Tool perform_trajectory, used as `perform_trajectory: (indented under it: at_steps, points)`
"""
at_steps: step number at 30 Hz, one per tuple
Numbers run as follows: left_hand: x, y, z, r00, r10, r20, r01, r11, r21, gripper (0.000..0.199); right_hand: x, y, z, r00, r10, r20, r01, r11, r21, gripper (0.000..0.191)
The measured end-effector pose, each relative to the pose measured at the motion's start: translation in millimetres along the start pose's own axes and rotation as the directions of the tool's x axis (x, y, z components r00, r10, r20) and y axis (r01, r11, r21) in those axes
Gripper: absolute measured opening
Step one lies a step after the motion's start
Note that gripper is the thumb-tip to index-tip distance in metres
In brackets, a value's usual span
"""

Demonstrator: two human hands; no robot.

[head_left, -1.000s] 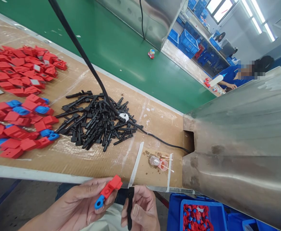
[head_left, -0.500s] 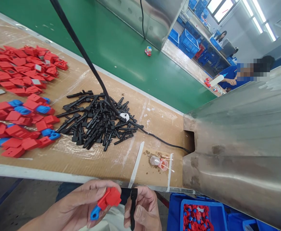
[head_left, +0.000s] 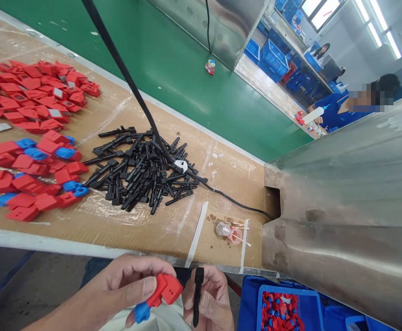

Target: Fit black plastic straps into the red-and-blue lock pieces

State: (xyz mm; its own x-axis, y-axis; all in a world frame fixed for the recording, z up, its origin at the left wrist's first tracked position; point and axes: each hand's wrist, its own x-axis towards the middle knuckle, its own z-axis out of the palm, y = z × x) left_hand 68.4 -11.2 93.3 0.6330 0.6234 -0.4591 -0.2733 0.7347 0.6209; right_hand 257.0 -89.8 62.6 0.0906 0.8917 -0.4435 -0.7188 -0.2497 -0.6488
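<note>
My left hand [head_left: 125, 289] grips a red plastic part with a blue loop end [head_left: 157, 294], below the table's front edge. Close beside it, my right hand [head_left: 211, 303] pinches a thin black plastic stick [head_left: 197, 294] that stands nearly upright. The two pieces are a short gap apart and do not touch. On the cardboard-covered table [head_left: 152, 230], a pile of black sticks [head_left: 142, 172] lies in the middle. Red-and-blue parts [head_left: 35, 174] lie at the left, and plain red parts [head_left: 38, 94] lie further back.
A black cable [head_left: 125, 76] crosses the stick pile into a notch in the steel housing [head_left: 342, 220] at right. Small cups [head_left: 229, 232] sit near the notch. A blue bin of red-blue parts [head_left: 283, 310] stands below. A green conveyor belt [head_left: 187, 78] runs behind; a person in blue [head_left: 338, 110] sits far off.
My left hand has turned the red-and-blue part so its holed red face shows and moved it lower right. The black stick in my right hand has shifted slightly right.
</note>
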Motion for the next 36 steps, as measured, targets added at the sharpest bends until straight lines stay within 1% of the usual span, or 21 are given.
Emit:
perform_trajectory:
  at_steps: [2,5,9,13,18,22,25,28,30,32,34,36]
  points:
    - [0.4,-0.5,-2.5,1.000,0.003,0.023,-0.003,1.000,0.031,0.061,-1.2,5.7,-6.4,0.999,-0.002,-0.032,0.002,1.000,0.003,0.047]
    - [-2.3,1.0,-2.1,1.000,0.003,0.020,-0.004,0.998,0.055,0.060,-1.6,7.4,-10.3,0.999,-0.008,-0.053,0.008,1.000,0.002,0.046]
    - [-3.6,2.9,0.7,1.000,0.015,-0.001,-0.015,0.997,0.082,0.062,-1.3,5.5,-10.9,0.996,-0.044,-0.073,0.043,0.999,-0.015,0.045]
    - [-2.6,3.1,2.0,1.000,-0.004,-0.007,0.005,0.998,0.067,0.066,-1.9,5.3,-12.1,0.995,-0.054,-0.080,0.052,0.998,-0.037,0.046]
    - [-1.0,-2.8,-0.1,1.000,0.010,0.007,-0.010,0.998,0.067,0.068,-2.2,5.9,-12.9,0.996,-0.050,-0.077,0.046,0.998,-0.042,0.047]
    - [1.1,-5.5,-1.5,1.000,-0.001,-0.019,0.003,0.997,0.079,0.070,-1.8,5.1,-8.8,0.995,-0.055,-0.081,0.051,0.997,-0.050,0.047]
    - [1.3,-1.9,-0.1,0.998,-0.057,-0.039,0.057,0.998,-0.010,0.069,0.1,-2.3,1.7,0.997,-0.016,-0.070,0.013,0.999,-0.046,0.048]
    - [-0.4,2.6,1.3,0.986,-0.146,-0.085,0.132,0.978,-0.159,0.061,2.9,-14.3,15.2,0.995,0.098,0.006,-0.097,0.993,-0.060,0.048]
    - [-1.7,2.8,0.2,0.977,-0.184,-0.107,0.155,0.960,-0.232,0.055,4.2,-20.5,21.4,0.988,0.144,0.053,-0.141,0.988,-0.064,0.048]
    - [-2.2,0.0,-2.6,0.976,-0.190,-0.106,0.157,0.952,-0.264,0.053,4.5,-23.5,24.2,0.988,0.148,0.047,-0.146,0.988,-0.046,0.050]
    - [-1.6,-4.7,-6.3,0.977,-0.188,-0.096,0.155,0.949,-0.274,0.052,4.0,-23.9,24.6,0.989,0.147,0.013,-0.147,0.989,-0.020,0.052]
    - [-0.2,-8.9,-9.4,0.973,-0.200,-0.114,0.161,0.945,-0.284,0.052,3.5,-23.4,24.4,0.988,0.155,-0.005,-0.155,0.988,0.008,0.051]
